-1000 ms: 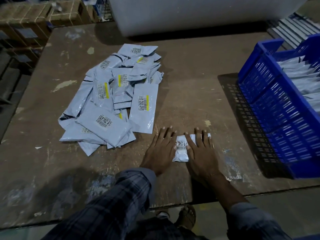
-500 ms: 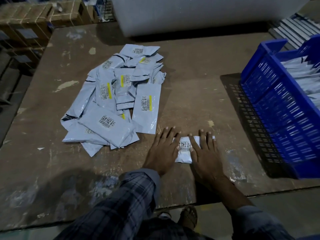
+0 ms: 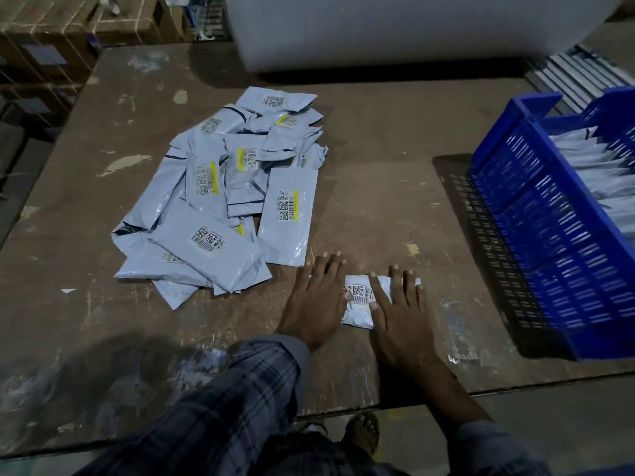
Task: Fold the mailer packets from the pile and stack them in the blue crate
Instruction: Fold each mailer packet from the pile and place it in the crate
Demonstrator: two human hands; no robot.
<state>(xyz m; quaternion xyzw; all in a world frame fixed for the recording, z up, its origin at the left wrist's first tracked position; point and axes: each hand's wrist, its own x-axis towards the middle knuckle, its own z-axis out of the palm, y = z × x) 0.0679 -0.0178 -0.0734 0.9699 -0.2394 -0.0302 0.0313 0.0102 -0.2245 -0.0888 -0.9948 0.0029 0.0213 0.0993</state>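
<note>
Head view: scuffed brown table (image 3: 378, 166), flat-spread left hand (image 3: 318, 304) and right hand (image 3: 400, 317) on packet (image 3: 359, 304), cartons (image 3: 51, 39) behind

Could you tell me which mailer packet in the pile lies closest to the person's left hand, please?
The flat packet at the pile's right edge, its yellow-striped barcode label facing up; its near corner almost reaches the left hand.

Packet (image 3: 359, 305) between the hands: pale grey-white, black barcode label. Pile (image 3: 220, 201) left of them: pale blue-grey, yellow-striped labels. Crate (image 3: 549, 242) to the right: blue. Table (image 3: 378, 187): scuffed brown. Left sleeve (image 3: 223, 407): dark plaid.
</note>
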